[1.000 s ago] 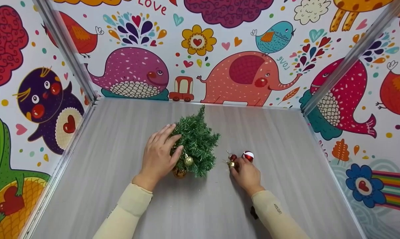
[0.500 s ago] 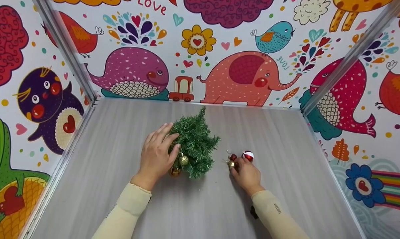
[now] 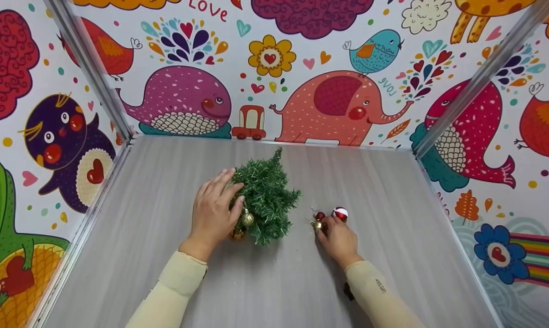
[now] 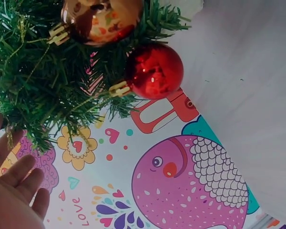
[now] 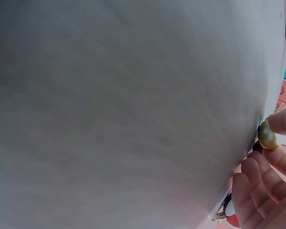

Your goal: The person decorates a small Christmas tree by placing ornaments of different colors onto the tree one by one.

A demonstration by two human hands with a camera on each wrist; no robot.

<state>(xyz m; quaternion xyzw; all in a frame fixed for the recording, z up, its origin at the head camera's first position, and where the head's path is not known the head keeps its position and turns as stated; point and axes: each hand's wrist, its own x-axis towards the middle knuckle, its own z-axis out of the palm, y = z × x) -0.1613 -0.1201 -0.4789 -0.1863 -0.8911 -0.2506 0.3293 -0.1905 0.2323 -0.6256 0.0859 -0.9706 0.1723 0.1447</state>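
Observation:
A small green Christmas tree (image 3: 274, 196) stands mid-table, its tip pointing away. My left hand (image 3: 212, 212) is at its left side, thumb and index finger pinching a branch in the left wrist view. A glittery gold bauble (image 3: 248, 219) and a shiny gold one (image 3: 237, 234) hang low on that side; the left wrist view also shows a red bauble (image 4: 155, 71) on the tree. To the right, my right hand (image 3: 341, 239) pinches a small gold bauble (image 5: 268, 136) between thumb and index finger, close over the table. Its other fingers are loosely bent.
A dark red bauble (image 3: 320, 215) and a red-and-white bauble (image 3: 341, 213) lie beside my right fingers. Printed cartoon panels (image 3: 183, 98) wall the grey table (image 3: 165, 159) at the back and both sides, with metal posts (image 3: 92, 73) at the corners.
The tree has turned slightly, carrying its hanging gold baubles leftward, and my left hand has shifted a little left with it. My right hand stays in place at the small baubles.

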